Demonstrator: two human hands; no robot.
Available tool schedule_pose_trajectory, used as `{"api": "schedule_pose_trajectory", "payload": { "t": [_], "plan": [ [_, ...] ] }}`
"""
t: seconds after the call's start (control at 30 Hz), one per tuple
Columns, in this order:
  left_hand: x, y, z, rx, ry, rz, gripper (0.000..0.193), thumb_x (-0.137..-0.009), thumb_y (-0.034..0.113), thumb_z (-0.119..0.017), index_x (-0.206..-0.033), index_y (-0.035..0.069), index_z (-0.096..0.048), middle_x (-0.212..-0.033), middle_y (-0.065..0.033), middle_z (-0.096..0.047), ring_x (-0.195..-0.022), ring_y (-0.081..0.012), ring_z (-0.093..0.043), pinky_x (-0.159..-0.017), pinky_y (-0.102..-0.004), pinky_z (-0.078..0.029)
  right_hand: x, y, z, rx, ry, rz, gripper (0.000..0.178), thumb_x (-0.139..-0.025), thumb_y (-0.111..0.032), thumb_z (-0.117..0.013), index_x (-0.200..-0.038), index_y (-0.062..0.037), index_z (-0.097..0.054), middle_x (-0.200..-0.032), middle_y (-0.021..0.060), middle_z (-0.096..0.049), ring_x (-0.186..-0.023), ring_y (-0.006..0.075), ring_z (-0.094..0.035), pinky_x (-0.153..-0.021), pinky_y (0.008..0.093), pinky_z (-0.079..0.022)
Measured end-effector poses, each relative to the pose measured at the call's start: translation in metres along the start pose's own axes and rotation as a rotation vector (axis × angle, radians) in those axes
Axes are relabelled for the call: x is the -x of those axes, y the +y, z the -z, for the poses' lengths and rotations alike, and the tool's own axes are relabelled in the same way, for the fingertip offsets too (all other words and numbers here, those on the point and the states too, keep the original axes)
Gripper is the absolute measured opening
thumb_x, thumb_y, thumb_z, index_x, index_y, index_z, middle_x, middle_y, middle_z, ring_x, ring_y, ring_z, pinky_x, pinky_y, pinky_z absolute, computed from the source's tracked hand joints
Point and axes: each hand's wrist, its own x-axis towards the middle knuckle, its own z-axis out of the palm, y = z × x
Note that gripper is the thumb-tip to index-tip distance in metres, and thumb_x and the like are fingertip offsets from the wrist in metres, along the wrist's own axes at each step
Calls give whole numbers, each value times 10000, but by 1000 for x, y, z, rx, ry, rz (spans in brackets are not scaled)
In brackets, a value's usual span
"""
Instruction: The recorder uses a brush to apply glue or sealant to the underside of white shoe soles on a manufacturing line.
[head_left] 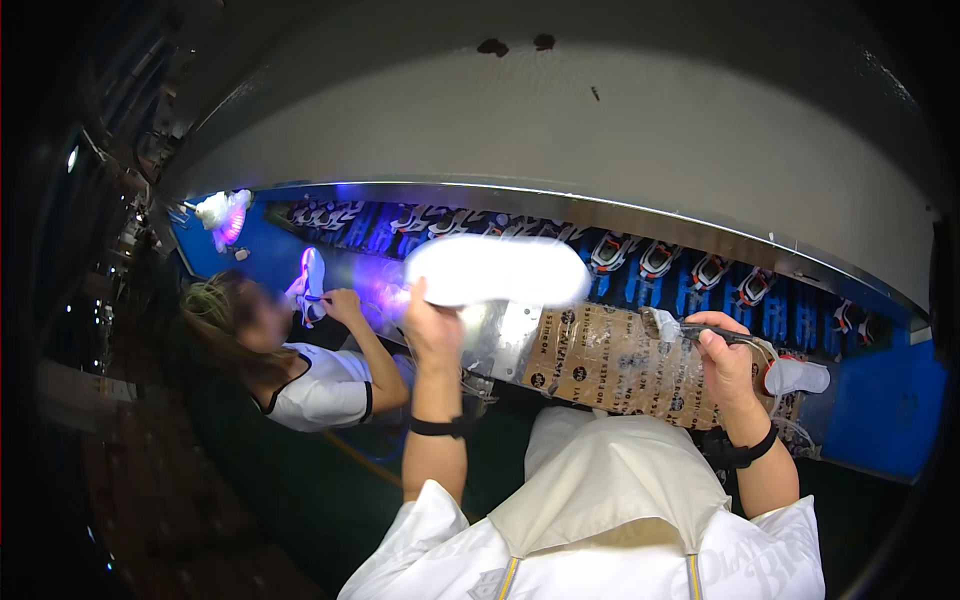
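My left hand point(432, 325) is closed on the near-left edge of a white shoe sole point(500, 270), held up over the bench. The sole is so brightly lit that its surface detail is washed out. My right hand point(728, 355) grips a slim dark-handled tool point(715, 332). Its pale tip points left, over brown printed paper point(600, 358) under clear film on the bench. A thin pale tube hangs near the right hand. The tool is apart from the sole.
Behind the bench, a rack carries several shoes point(658, 260) on blue holders beneath a wide metal hood point(600, 130). Right of my right hand lies a white shoe piece with orange edging point(797, 376). A co-worker point(325, 385) at left works on another sole point(312, 280) near a lit lamp point(225, 215).
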Motion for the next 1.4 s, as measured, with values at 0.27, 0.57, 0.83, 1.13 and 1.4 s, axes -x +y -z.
{"api": "schedule_pose_trajectory", "payload": {
  "t": [0.27, 0.57, 0.83, 1.13, 1.4],
  "plan": [
    [109, -87, -20, 482, -236, 729, 675, -998, 502, -499, -1431, -15, -513, -1327, -251, -646, -1234, -415, -626, -1068, -584, -484, -4, -20, -37, -77, -145, 16, 312, -875, -166, -760, -1113, 34, -742, -1005, 41, -731, -894, 90, -614, -840, 250, -474],
    [131, -88, -65, 544, -657, 884, 1074, -917, 890, -95, -1555, 78, -391, -1370, -255, -604, -1228, -459, -615, -1037, -620, -499, -21, -43, -74, 281, -166, 108, 233, -888, -72, -692, -1101, 2, -752, -936, 32, -722, -814, 83, -619, -752, 258, -517],
    [140, -88, -90, 482, -549, 751, 782, -1036, 689, -312, -1552, 111, -423, -1530, -133, -512, -1377, -325, -526, -1159, -487, -433, -34, -36, -70, 640, -456, 636, 285, -847, -93, -771, -1128, -49, -772, -874, 101, -706, -834, 236, -632, -805, 358, -498],
    [137, -77, -95, 653, -627, 746, 803, -1020, 722, -282, -1536, 131, -454, -1466, -110, -581, -1315, -298, -583, -1113, -456, -484, -21, -62, -66, 669, -747, 750, 288, -832, -125, -817, -1118, -97, -791, -860, 61, -688, -831, 246, -602, -828, 367, -452],
    [132, -65, -97, 599, -574, 613, 818, -994, 756, -313, -1416, 100, -557, -1284, -141, -671, -1165, -364, -637, -975, -484, -550, -6, -76, -76, 716, -833, 841, 301, -843, -104, -784, -1144, -105, -766, -841, 58, -663, -863, 244, -602, -814, 381, -423]
  ]
}}
